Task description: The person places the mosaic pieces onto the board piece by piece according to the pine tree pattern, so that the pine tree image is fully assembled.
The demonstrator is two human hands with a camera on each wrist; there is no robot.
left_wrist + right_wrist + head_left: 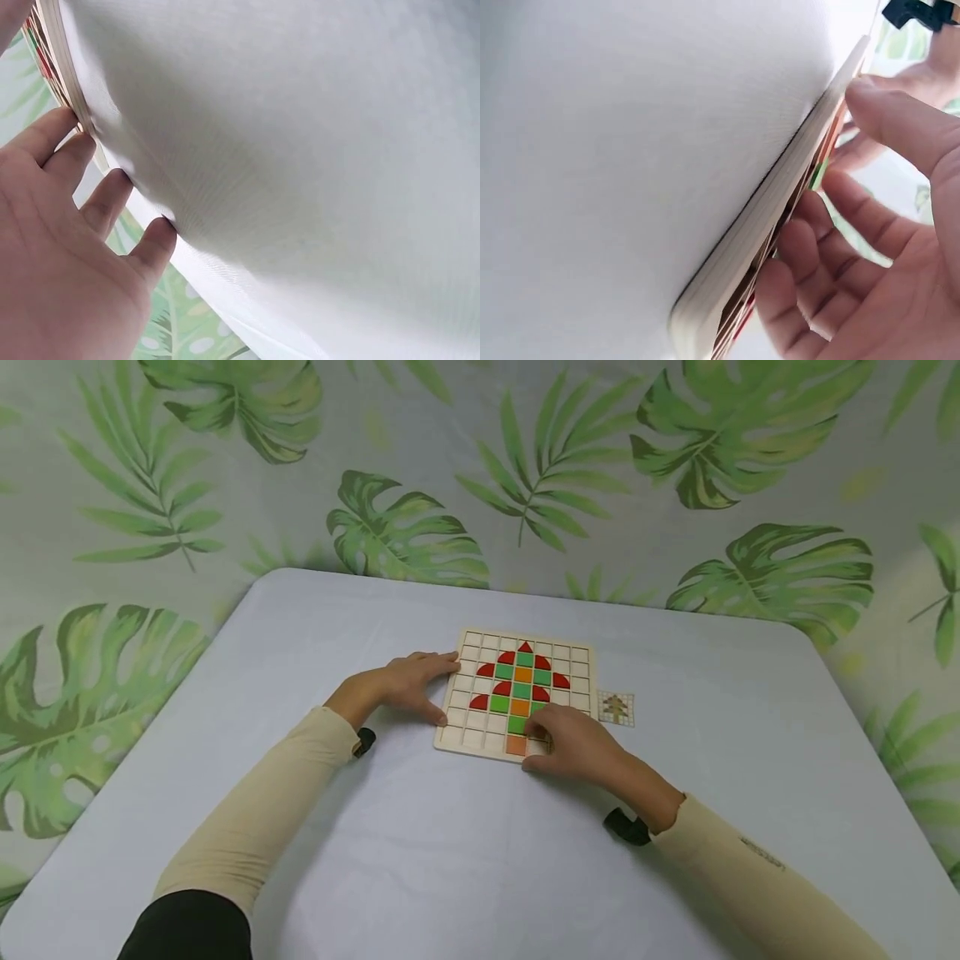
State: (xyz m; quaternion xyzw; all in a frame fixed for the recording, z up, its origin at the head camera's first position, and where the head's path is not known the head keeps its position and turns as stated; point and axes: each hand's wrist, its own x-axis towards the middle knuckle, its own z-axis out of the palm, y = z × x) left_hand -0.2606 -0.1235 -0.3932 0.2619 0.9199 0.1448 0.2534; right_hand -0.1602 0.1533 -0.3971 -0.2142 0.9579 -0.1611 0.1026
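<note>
A square wooden grid board (472,739) lies flat on the table, with red, green and orange tiles set in its cells in a tree-like shape. A red triangle (526,647) tops the shape, and an orange square tile (516,745) sits at its bottom. At the board's left edge my left hand (408,683) rests with fingers and thumb spread, touching the rim. My right hand (577,743) lies over the lower right part, fingertips on the board's face beside a green tile (819,175) and thumb (885,112) by the near edge. Its fingers are loosely bent; no piece shows between them.
A small pattern card (617,708) with a brown tree shape lies just right of the board. White cloth covers the table (337,627). Behind stands a leaf-printed backdrop (420,443). Black bands (627,827) sit at both wrists.
</note>
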